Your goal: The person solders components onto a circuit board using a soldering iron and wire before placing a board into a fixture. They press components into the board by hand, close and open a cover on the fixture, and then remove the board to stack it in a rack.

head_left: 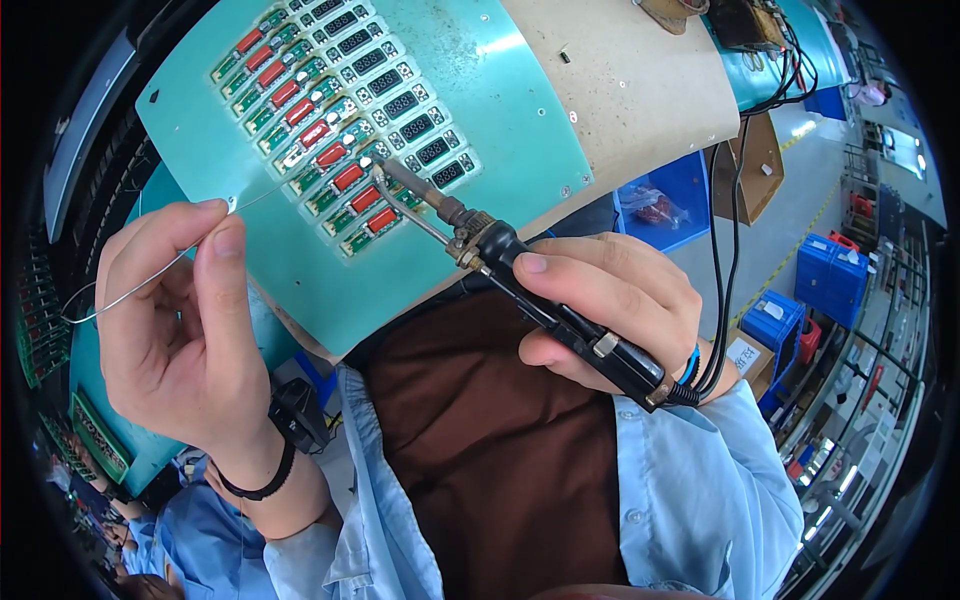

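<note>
My left hand [190, 320] pinches a thin silvery solder wire [262, 198] between thumb and forefinger. A small white piece shows at the fingertips, and the wire's tail loops back past my knuckles. My right hand [620, 300] is wrapped round the black handle of a soldering iron [590, 350]. The iron's tip and the bent thin tube beside it reach over the panel of circuit boards [345, 140]. Each board in the row carries a red component and a black digit display. Whether the tip touches a solder joint I cannot tell.
The panel lies on a green mat [300, 290] beside a tan board [610, 90]. Black cables [735, 220] run from the iron to a device at the far right. Blue bins [660, 205] and a cardboard box [755, 170] stand below the bench. Another person's blue sleeve [200, 540] is lower left.
</note>
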The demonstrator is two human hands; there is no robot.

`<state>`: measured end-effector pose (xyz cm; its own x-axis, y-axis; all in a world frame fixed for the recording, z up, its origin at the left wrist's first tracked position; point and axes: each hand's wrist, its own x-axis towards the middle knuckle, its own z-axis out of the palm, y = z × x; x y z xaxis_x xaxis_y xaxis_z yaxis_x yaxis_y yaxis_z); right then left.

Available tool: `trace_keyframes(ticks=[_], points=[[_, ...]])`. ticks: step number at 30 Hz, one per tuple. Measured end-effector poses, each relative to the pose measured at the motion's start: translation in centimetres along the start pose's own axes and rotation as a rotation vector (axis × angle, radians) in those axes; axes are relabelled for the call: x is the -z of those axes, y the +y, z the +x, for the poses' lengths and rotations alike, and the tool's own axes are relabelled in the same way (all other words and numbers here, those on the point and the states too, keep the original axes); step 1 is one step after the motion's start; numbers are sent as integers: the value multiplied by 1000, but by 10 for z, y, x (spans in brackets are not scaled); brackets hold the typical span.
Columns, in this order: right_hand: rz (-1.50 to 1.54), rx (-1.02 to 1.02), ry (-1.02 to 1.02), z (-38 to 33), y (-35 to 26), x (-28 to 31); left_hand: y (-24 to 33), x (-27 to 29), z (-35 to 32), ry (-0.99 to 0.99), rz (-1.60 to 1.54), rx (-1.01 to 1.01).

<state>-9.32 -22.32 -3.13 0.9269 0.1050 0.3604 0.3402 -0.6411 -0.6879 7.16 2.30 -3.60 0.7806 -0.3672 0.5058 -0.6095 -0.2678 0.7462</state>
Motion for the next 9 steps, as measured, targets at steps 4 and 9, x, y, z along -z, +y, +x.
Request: trace_keyframes(ticks=[4,9], points=[[-6,13,5,-1,0,0,1,2,-1,-3,21,-11],[-33,45,-1,-9,-3,10,6,7,-3,-41,44,4]])
